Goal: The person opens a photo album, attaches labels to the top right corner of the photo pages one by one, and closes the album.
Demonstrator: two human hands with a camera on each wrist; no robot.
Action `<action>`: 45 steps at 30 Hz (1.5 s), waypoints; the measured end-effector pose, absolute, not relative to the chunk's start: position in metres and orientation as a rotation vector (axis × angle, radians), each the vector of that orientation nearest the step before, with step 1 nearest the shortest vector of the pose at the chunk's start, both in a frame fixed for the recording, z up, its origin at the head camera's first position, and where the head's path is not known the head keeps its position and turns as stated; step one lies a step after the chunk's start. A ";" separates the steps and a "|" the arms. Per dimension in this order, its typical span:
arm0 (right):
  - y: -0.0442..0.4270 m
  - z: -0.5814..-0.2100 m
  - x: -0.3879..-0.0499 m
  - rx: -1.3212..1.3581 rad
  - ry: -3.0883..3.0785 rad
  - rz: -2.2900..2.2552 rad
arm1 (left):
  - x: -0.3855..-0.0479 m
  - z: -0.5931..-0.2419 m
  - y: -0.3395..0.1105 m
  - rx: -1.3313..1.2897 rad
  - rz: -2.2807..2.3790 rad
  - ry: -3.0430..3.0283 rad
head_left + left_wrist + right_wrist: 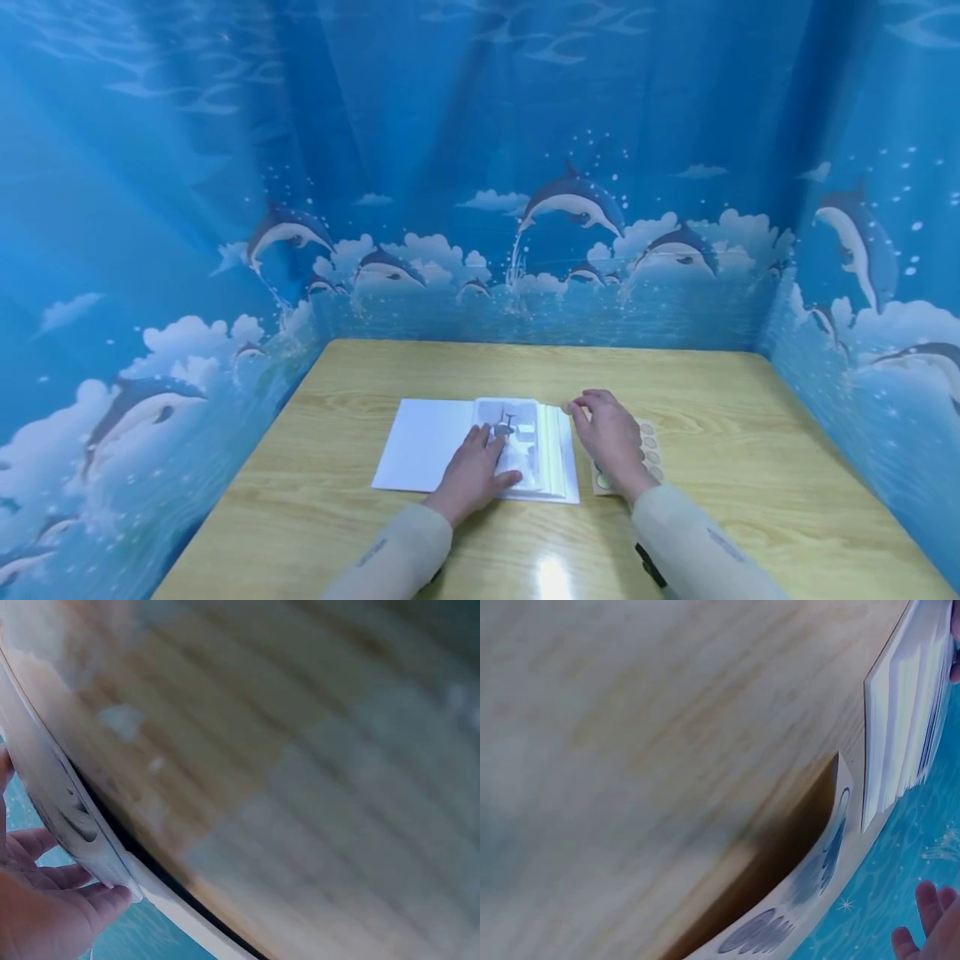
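While my left hand (476, 468) rested, fingers spread, on one unfolded book (426, 440) upon one table (750, 450), my right hand (611, 433), fingers bent, was above one sheet (650, 450) to the right, with at least four circles visible; I couldn't tell whether it pinched anything. One grey figure (505, 428) marked the book.

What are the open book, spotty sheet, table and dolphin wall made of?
Open book: probably matte paper or card; its page edges fan out. Spotty sheet: likely matte paper or card; it curls up. Table: wood or wood-look, slightly shiny; there's grain and a bright reflection. Dolphin wall: maybe smooth printed cloth or plastic; soft folds show.
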State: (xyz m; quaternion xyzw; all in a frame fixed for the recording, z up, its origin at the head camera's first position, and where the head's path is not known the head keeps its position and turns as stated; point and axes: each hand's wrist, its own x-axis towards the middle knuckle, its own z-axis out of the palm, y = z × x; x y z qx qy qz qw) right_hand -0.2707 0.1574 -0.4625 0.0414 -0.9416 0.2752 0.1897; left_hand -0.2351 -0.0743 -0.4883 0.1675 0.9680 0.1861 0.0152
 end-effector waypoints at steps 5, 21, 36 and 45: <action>0.147 -0.462 -0.282 0.228 -2.652 0.654 | -0.235 -0.484 -0.070 0.505 0.571 2.981; 0.126 -0.472 -0.319 0.573 -2.593 0.276 | -0.236 -0.472 -0.059 0.436 0.455 2.937; 0.112 -0.484 -0.334 0.692 -2.689 -0.053 | -0.237 -0.476 -0.059 0.425 0.469 2.947; 0.110 -0.487 -0.327 0.845 -2.664 -0.233 | -0.240 -0.474 -0.064 0.446 0.380 2.983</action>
